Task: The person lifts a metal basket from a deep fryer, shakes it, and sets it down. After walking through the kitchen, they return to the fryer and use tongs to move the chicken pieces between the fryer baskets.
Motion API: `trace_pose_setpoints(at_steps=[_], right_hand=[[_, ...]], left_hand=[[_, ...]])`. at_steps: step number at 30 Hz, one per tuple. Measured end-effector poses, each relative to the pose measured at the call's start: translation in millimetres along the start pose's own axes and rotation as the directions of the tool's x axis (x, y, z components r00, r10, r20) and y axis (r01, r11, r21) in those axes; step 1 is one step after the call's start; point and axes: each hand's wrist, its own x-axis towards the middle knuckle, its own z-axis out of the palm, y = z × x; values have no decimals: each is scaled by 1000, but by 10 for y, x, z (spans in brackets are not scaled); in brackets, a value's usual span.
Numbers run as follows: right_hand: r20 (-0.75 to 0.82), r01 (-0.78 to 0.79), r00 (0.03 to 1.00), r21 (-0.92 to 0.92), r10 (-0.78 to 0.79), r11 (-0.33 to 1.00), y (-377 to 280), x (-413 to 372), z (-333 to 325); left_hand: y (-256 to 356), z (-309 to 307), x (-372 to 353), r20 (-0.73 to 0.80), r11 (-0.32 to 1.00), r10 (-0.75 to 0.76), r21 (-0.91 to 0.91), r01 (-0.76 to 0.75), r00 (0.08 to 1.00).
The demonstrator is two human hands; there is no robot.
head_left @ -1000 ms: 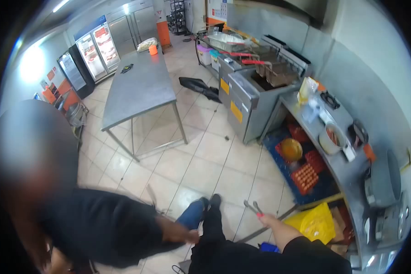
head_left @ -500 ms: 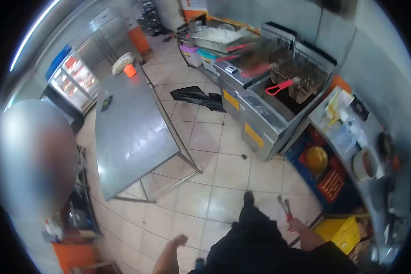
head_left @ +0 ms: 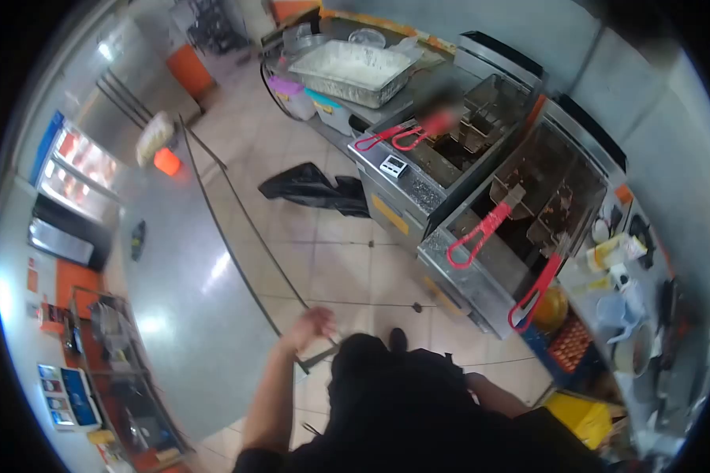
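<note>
While fryers hold red-handled baskets, a pan holds white powder.

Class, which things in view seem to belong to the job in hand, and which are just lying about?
Probably the job's:
- nearest fryer
- red-handled fry baskets
- metal table, by the left hand

Probably just lying about:
- black plastic on the floor
- orange container on the table
- yellow plastic, lower right

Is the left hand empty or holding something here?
Empty, as far as the view shows: the left hand is open near the metal table, with no object visible in its fingers.
</note>
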Motion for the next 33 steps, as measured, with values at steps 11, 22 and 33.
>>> trace_pose_setpoints(at_steps=[11, 22, 33], right_hand=[[-39, -287, 889, 728, 456, 622, -887, 0, 833], [-920, 253, 382, 198, 90, 947, -5427, -1552, 949], [-988, 286, 132, 116, 81, 951, -8279, -2168, -2222]], left_hand=[[2772, 184, 3628, 158, -6, 768, 971, -239, 620], [3177, -195, 5196, 464, 747, -657, 297, 595, 594], [2845, -322, 5220, 484, 769, -624, 236, 595, 614]])
